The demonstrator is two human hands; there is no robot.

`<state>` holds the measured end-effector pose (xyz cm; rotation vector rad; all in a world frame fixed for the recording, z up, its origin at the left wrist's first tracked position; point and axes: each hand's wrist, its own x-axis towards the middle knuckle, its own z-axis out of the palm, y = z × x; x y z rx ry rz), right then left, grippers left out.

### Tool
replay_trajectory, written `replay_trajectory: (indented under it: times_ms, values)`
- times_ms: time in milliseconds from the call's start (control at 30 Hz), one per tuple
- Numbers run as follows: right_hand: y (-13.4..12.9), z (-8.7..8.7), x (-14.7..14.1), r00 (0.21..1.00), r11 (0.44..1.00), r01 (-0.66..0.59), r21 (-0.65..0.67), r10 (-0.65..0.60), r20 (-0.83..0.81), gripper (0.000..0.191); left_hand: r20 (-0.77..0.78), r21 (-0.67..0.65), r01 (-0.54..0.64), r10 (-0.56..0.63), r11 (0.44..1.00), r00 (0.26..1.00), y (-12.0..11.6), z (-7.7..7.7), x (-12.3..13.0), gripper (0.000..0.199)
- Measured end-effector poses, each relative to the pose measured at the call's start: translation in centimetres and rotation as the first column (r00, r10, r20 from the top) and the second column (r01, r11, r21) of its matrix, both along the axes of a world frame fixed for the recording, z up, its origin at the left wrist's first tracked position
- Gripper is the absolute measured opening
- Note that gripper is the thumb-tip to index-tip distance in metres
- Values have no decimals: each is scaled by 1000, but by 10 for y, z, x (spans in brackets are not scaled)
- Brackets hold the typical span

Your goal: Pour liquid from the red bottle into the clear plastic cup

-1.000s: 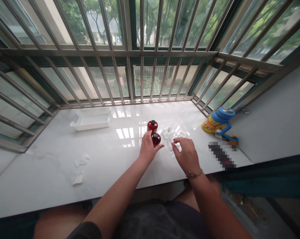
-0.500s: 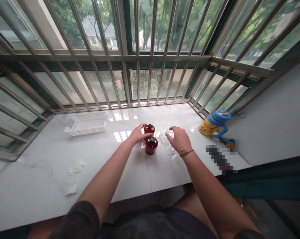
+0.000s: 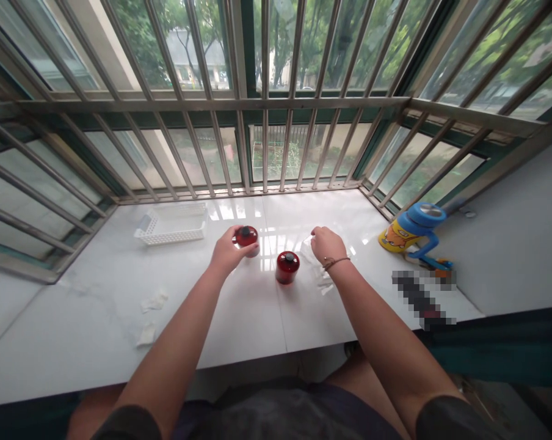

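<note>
My left hand [image 3: 226,252] wraps around a dark red jar with a black knob lid [image 3: 247,237] and holds it on the white sill. A second, matching red jar [image 3: 287,267] stands upright on its own, between my hands and touching neither. My right hand [image 3: 328,244] is bent down over crumpled clear plastic [image 3: 309,252], with its fingertips at the plastic. More of that plastic [image 3: 324,281] shows below my wrist. Whether those fingers pinch any of it is hidden.
A white slotted plastic basket [image 3: 173,224] sits at the far left of the white tile sill [image 3: 239,324]. Tissue scraps [image 3: 154,301] lie near the front. At the right stand a yellow cartoon cup [image 3: 395,237] and blue tape [image 3: 426,215]. Metal window bars [image 3: 257,104] border the back.
My left hand has slid the far red jar leftward, away from the other jar. My right hand has drawn slightly back over the plastic.
</note>
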<state>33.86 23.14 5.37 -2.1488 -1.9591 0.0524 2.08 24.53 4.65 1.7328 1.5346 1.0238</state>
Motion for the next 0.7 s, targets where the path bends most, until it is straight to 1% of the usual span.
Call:
replay_trajectory:
  times_ms: [100,167,200,233,267,300,333,367,400,467,533,600,667,700]
  values:
    - [-9,19,-3,998,993,-38,110,42,-37,27,-83,0,-103,103,995,991,-33,7,-40,73]
    - [-23,38,-5,995,974,-52,220,69,-70,29,-151,-34,-128,121,991,981,-57,8,-64,71]
    - [-33,49,-7,991,954,-65,292,96,-95,29,-177,-59,-148,136,987,975,-69,8,-75,70]
    - [-44,60,-9,978,911,-89,403,157,-138,27,-199,-84,-176,156,981,968,-81,8,-84,71]
    - [-56,70,-12,956,856,-117,504,234,-176,25,-213,-110,-200,173,974,962,-93,7,-93,72]
    - [-68,79,-16,928,806,-145,574,311,-203,24,-219,-132,-221,189,966,957,-104,6,-100,72]
    - [-81,85,-22,899,769,-172,615,378,-221,23,-221,-149,-236,200,960,955,-115,5,-105,72]
    - [-93,88,-28,872,751,-204,628,431,-231,23,-220,-162,-245,207,956,953,-125,4,-110,71]
    - [-104,88,-35,847,746,-242,621,475,-240,24,-218,-174,-253,213,952,952,-134,2,-113,71]
    - [-122,77,-51,795,754,-332,567,547,-262,26,-215,-202,-266,222,943,951,-149,-2,-117,71]
    - [-135,57,-66,742,764,-404,504,596,-307,28,-201,-241,-270,225,932,954,-160,-6,-117,71]
    - [-144,32,-79,702,773,-447,449,615,-360,29,-177,-268,-260,218,928,960,-167,-12,-115,73]
    - [-149,10,-89,683,786,-465,406,611,-400,30,-165,-256,-237,199,937,966,-171,-15,-113,76]
    - [-150,0,-93,680,793,-468,389,605,-415,30,-169,-232,-233,197,944,966,-172,-15,-112,80]
